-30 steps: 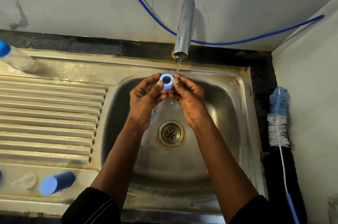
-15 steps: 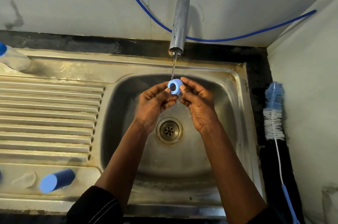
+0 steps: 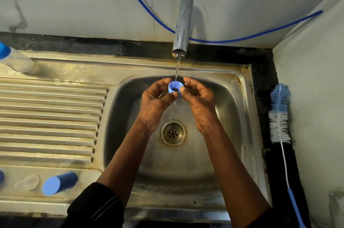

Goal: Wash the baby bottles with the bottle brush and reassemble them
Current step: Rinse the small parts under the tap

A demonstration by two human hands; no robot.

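A small blue bottle ring [image 3: 175, 87] sits under the thin stream from the steel tap [image 3: 182, 26], above the sink basin [image 3: 232, 116]. My left hand [image 3: 157, 102] and my right hand [image 3: 200, 101] both pinch the ring by its sides, fingertips curled around it. Water runs through the ring's hole and falls toward the drain [image 3: 173, 133]. The bottle brush [image 3: 280, 116], blue and white bristles on a wire handle, lies on the dark counter right of the sink. A blue bottle cap [image 3: 59, 183] lies on its side at the drainboard's front left.
A clear bottle with a blue top [image 3: 13, 58] lies at the far left edge of the ribbed drainboard [image 3: 50, 119]. A clear teat [image 3: 28, 182] rests beside the blue cap. A blue hose [image 3: 232, 38] hangs along the wall behind the tap.
Both hands have turned the ring under the stream, so its opening now faces more upward. They stay above the basin.
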